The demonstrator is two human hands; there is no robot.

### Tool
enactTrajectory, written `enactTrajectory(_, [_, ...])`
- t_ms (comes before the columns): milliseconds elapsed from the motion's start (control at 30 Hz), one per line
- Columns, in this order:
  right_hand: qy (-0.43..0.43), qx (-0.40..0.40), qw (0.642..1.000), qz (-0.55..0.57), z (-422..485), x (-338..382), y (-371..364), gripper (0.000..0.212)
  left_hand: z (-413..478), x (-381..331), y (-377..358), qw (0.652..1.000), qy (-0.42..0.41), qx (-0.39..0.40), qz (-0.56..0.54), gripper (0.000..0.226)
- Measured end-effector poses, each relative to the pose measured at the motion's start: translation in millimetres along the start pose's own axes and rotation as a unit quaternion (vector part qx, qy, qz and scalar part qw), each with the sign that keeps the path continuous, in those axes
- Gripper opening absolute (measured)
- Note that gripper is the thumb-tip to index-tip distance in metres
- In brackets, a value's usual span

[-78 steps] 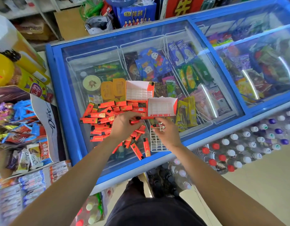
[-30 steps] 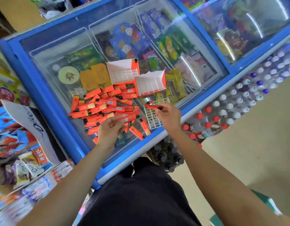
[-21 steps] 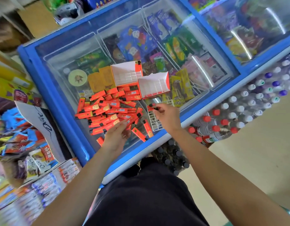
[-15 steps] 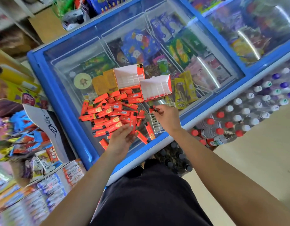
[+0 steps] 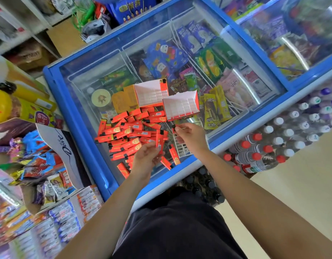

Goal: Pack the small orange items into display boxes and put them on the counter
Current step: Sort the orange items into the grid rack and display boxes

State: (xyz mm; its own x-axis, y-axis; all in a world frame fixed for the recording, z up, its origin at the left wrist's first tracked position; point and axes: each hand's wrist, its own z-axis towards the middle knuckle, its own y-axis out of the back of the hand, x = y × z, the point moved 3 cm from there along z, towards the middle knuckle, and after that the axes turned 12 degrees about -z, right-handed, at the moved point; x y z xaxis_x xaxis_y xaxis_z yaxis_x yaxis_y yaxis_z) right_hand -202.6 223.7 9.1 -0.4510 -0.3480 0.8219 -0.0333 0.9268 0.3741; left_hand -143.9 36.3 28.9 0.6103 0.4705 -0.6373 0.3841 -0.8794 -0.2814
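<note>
Snack stand: a white Dove box [image 5: 66,146] with loose wrapped sweets beside it stands left of the freezer.
Freezer: a blue-framed chest freezer [image 5: 79,128] with a glass lid; ice-cream packets show under the glass.
Pile: the orange lighters [image 5: 127,133] lie heaped on the glass, a few scattered near the front edge.
Left hand: the left hand [image 5: 146,157], palm up over the pile's near side, pinches one upright lighter [image 5: 159,142] in its fingertips.
Far box: one display box [image 5: 152,94] stands open behind the pile, white grid cells showing.
Near box: a second display box [image 5: 181,107] sits just right of it, touching it.
Right hand: the right hand [image 5: 191,136] pinches a single lighter [image 5: 174,127] just below the near box.
Insert: a white grid insert [image 5: 182,149] lies on the glass under that hand.
Bottles: capped water bottles [image 5: 273,141] are packed together right of the freezer.
</note>
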Motion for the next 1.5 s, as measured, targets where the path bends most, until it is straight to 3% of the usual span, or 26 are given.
enactTrajectory(200, [0.026,0.016,0.996,-0.089,10.9,2.0,-5.2,0.026,1.7,0.6,-2.9,0.998,-0.028,0.015,0.054,0.018])
enactTrajectory(367, [0.039,-0.027,0.995,-0.093,-10.1,7.8,13.1,0.032,8.4,4.9,-5.1,0.997,-0.025,0.046,0.063,0.017])
enactTrajectory(500, [0.089,0.108,0.990,-0.023,-37.0,12.6,14.8,0.044,9.5,7.7,-12.6,0.994,-0.005,0.087,0.072,0.020])
enactTrajectory(567, [0.079,0.136,0.987,0.021,-45.5,11.4,16.6,0.046,9.9,8.8,-15.9,0.989,0.011,0.114,0.092,0.023])
enactTrajectory(800, [0.029,0.087,0.994,0.067,-41.3,-4.1,31.7,0.031,19.4,0.4,-32.5,0.967,-0.008,0.156,0.202,0.023])
enactTrajectory(933, [0.018,0.033,0.999,0.025,-27.2,-9.9,46.2,0.022,30.9,-15.3,-38.9,0.930,-0.153,0.080,0.326,0.017])
enactTrajectory(1033, [0.014,0.010,1.000,0.004,-17.8,-13.8,51.8,0.024,38.6,-25.4,-48.6,0.914,-0.218,0.049,0.338,0.022])
enactTrajectory(1333, [0.058,-0.051,0.996,-0.037,-5.4,-19.8,23.2,0.031,62.7,-35.0,-68.1,0.905,-0.200,0.092,0.364,0.012])
enactTrajectory(1500, [0.091,-0.063,0.992,-0.062,-1.0,-16.7,15.6,0.030,70.7,-28.9,-56.8,0.923,-0.168,0.094,0.333,0.016])
